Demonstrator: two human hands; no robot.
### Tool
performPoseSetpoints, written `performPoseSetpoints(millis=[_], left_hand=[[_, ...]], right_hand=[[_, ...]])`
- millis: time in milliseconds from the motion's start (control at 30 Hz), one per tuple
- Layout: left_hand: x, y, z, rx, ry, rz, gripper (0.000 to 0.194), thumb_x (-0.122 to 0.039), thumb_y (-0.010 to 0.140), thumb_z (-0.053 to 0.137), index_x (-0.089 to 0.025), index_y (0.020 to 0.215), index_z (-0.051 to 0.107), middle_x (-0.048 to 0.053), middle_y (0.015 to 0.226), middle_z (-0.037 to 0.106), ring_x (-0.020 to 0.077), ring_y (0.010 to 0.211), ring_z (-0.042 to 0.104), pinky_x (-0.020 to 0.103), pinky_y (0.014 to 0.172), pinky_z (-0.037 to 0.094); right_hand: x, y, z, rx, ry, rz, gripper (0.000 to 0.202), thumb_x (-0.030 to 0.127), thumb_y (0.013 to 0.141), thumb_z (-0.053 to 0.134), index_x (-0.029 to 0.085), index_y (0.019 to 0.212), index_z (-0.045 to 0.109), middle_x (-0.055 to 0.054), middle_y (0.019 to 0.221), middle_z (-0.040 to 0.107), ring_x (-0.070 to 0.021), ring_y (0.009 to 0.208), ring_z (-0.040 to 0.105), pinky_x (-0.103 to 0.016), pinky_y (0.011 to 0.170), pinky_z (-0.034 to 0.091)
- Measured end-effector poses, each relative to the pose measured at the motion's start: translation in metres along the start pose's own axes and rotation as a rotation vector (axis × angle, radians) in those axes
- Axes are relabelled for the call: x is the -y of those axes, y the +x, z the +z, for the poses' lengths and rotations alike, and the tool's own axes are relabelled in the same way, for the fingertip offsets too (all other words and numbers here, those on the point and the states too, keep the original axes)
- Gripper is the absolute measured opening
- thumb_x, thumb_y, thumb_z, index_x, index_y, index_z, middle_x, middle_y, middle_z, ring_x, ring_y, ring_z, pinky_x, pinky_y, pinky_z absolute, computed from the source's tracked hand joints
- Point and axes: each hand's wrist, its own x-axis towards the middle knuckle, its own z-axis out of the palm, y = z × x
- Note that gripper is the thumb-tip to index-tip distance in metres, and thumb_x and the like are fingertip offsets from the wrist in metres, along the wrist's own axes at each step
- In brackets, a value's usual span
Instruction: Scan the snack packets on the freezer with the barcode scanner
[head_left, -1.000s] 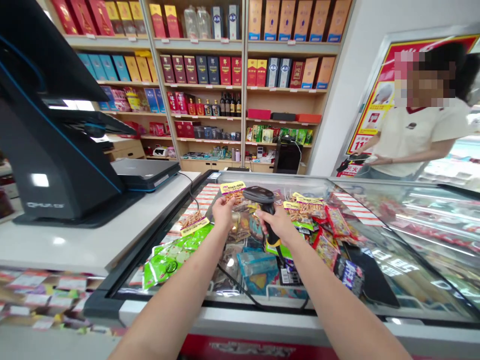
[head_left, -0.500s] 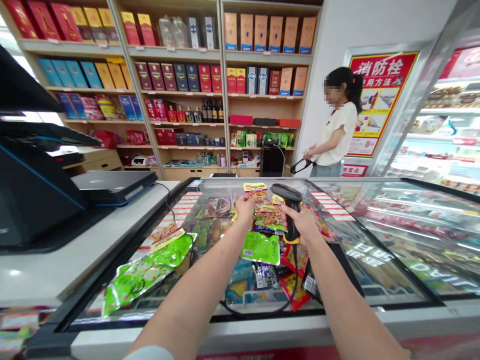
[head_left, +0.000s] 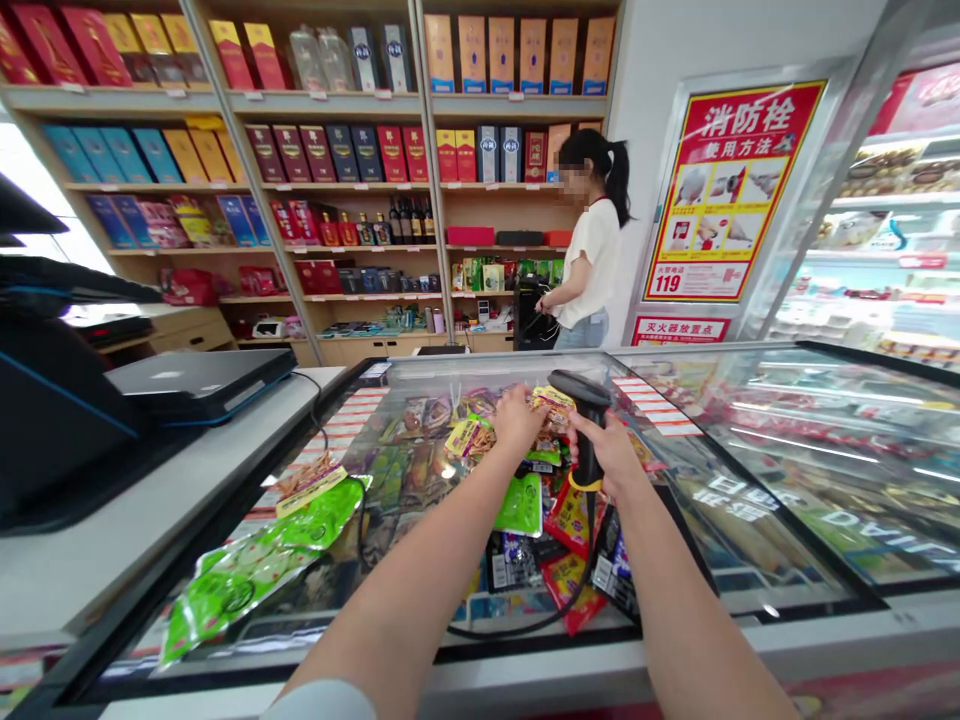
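Black scanner (head_left: 589, 435) clasped in right hand (head_left: 616, 458), yellow-topped packet (head_left: 555, 402) between it and curled left hand (head_left: 517, 424), hold unclear

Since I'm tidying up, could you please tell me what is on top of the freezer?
I see green packets, red packets, dark packets, yellow-labelled packets and a black cable. Anything behind the left forearm is hidden.

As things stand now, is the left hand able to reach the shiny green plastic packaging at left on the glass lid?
Probably yes: the bare left hand is at a small yellow-topped snack packet, but the shiny green plastic packaging lies mostly uncovered.
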Motion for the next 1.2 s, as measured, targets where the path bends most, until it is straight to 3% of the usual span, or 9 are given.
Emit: performPoseSetpoints(millis=[100, 200, 400, 600, 767, 867, 1000, 1100, 1200], left_hand=[[-0.008, -0.007, -0.005, 0.034, 0.103, 0.073, 0.021, -0.041, 0.082, 0.061, -0.024, 0.089, 0.071, 0.01, 0.112, 0.064, 0.0282, 0.113, 0.054, 0.046, 0.096, 0.038], [-0.006, -0.01, -0.01, -0.016, 0.085, 0.099, 0.024, -0.044, 0.084, 0.06, -0.025, 0.093, 0.071, 0.009, 0.118, 0.062, 0.026, 0.115, 0.053, 0.044, 0.099, 0.036], [0.027, -0.013, -0.046, -0.103, 0.082, 0.022, 0.022, -0.037, 0.081, 0.064, -0.027, 0.099, 0.068, 0.005, 0.121, 0.059, 0.0226, 0.113, 0.055, 0.04, 0.097, 0.039], [0.107, -0.014, -0.127, -0.104, 0.219, -0.213, 0.029, -0.038, 0.076, 0.066, -0.024, 0.102, 0.067, 0.008, 0.122, 0.061, 0.0244, 0.11, 0.058, 0.036, 0.089, 0.043], [0.195, -0.022, -0.203, -0.069, 0.326, -0.409, 0.028, -0.027, 0.072, 0.066, -0.017, 0.098, 0.068, 0.012, 0.101, 0.07, 0.0258, 0.094, 0.065, 0.03, 0.076, 0.046], [0.233, -0.031, -0.234, 0.001, 0.353, -0.417, 0.026, -0.024, 0.069, 0.067, -0.019, 0.094, 0.07, 0.01, 0.091, 0.072, 0.0256, 0.085, 0.066, 0.029, 0.07, 0.046], [0.255, -0.041, -0.249, 0.05, 0.363, -0.296, 0.033, -0.025, 0.062, 0.072, -0.02, 0.094, 0.07, 0.007, 0.095, 0.073, 0.0239, 0.09, 0.066, 0.026, 0.075, 0.046], [0.257, -0.046, -0.248, 0.209, 0.375, -0.248, 0.047, -0.028, 0.058, 0.074, -0.022, 0.104, 0.067, 0.006, 0.097, 0.073, 0.0243, 0.09, 0.066, 0.027, 0.077, 0.047], [0.255, -0.047, -0.244, 0.363, 0.442, -0.211, 0.064, -0.019, 0.053, 0.073, -0.024, 0.117, 0.062, 0.007, 0.102, 0.072, 0.0259, 0.094, 0.066, 0.03, 0.08, 0.047]], right_hand=[[-0.001, 0.0, 0.001, -0.01, -0.004, 0.003, 0.036, 0.04, 0.058, 0.081, 0.018, 0.071, 0.055, 0.007, 0.048, 0.056, -0.0073, 0.036, 0.048, -0.019, 0.035, 0.042], [-0.005, 0.001, 0.001, -0.011, -0.016, -0.004, 0.036, 0.043, 0.06, 0.079, 0.019, 0.066, 0.054, 0.006, 0.046, 0.056, -0.0075, 0.035, 0.048, -0.02, 0.035, 0.043], [-0.007, 0.0, -0.002, 0.024, -0.033, -0.005, 0.036, 0.044, 0.061, 0.08, 0.018, 0.067, 0.056, 0.006, 0.045, 0.056, -0.0083, 0.035, 0.049, -0.02, 0.035, 0.042], [-0.008, -0.01, 0.011, 0.058, -0.017, 0.008, 0.041, 0.045, 0.054, 0.085, 0.018, 0.066, 0.056, 0.005, 0.047, 0.057, -0.0081, 0.036, 0.049, -0.02, 0.035, 0.042], [-0.008, -0.018, 0.033, 0.138, -0.061, 0.005, 0.039, 0.042, 0.056, 0.084, 0.018, 0.07, 0.057, 0.005, 0.048, 0.057, -0.0088, 0.036, 0.048, -0.021, 0.035, 0.041], [-0.004, -0.021, 0.047, 0.182, -0.092, -0.017, 0.039, 0.044, 0.058, 0.082, 0.018, 0.066, 0.054, 0.004, 0.049, 0.057, -0.0089, 0.037, 0.049, -0.022, 0.036, 0.042], [-0.002, -0.023, 0.069, 0.268, -0.084, -0.009, 0.039, 0.045, 0.06, 0.081, 0.018, 0.075, 0.057, 0.005, 0.051, 0.057, -0.0087, 0.039, 0.049, -0.021, 0.038, 0.042], [-0.006, -0.025, 0.088, 0.337, -0.074, 0.015, 0.041, 0.044, 0.061, 0.081, 0.018, 0.083, 0.058, 0.006, 0.051, 0.057, -0.0091, 0.04, 0.049, -0.021, 0.038, 0.041], [-0.011, -0.028, 0.107, 0.371, -0.091, 0.033, 0.037, 0.043, 0.061, 0.079, 0.018, 0.075, 0.056, 0.006, 0.049, 0.056, -0.0089, 0.039, 0.049, -0.021, 0.038, 0.041]])
